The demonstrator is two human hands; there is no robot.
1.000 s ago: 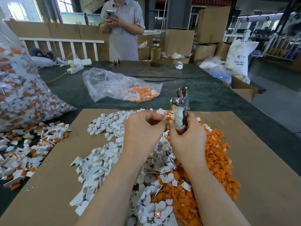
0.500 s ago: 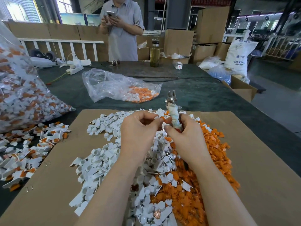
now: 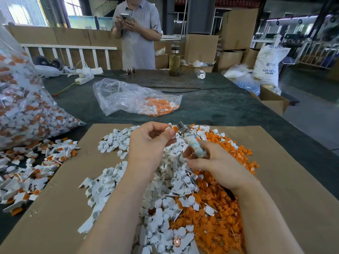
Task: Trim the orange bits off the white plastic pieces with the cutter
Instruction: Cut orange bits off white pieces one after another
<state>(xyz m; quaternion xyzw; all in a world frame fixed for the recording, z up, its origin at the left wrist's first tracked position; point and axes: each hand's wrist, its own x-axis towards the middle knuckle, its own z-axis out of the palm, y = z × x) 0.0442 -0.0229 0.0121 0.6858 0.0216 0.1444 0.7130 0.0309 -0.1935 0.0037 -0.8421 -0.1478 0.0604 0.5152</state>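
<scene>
My left hand (image 3: pixel 148 143) pinches a small white plastic piece with an orange bit (image 3: pixel 171 128) between thumb and fingers. My right hand (image 3: pixel 212 164) grips the cutter (image 3: pixel 190 143) by its cloth-wrapped handle; the metal jaws point up-left and sit right at the orange bit. Below both hands a heap of white pieces (image 3: pixel 128 180) covers the cardboard sheet (image 3: pixel 55 217), and a heap of cut orange bits (image 3: pixel 229 208) lies to its right.
A big clear bag of untrimmed pieces (image 3: pixel 27 107) stands at the left, with loose untrimmed ones (image 3: pixel 27 171) spilled beside it. A smaller bag (image 3: pixel 135 98) lies further back on the dark table. A person (image 3: pixel 137 33) stands at the far side holding a phone, near a bottle (image 3: pixel 174 61).
The cutter has tipped from upright to leaning left, its jaws lowered to the piece. My left hand has lifted the piece up to meet them.
</scene>
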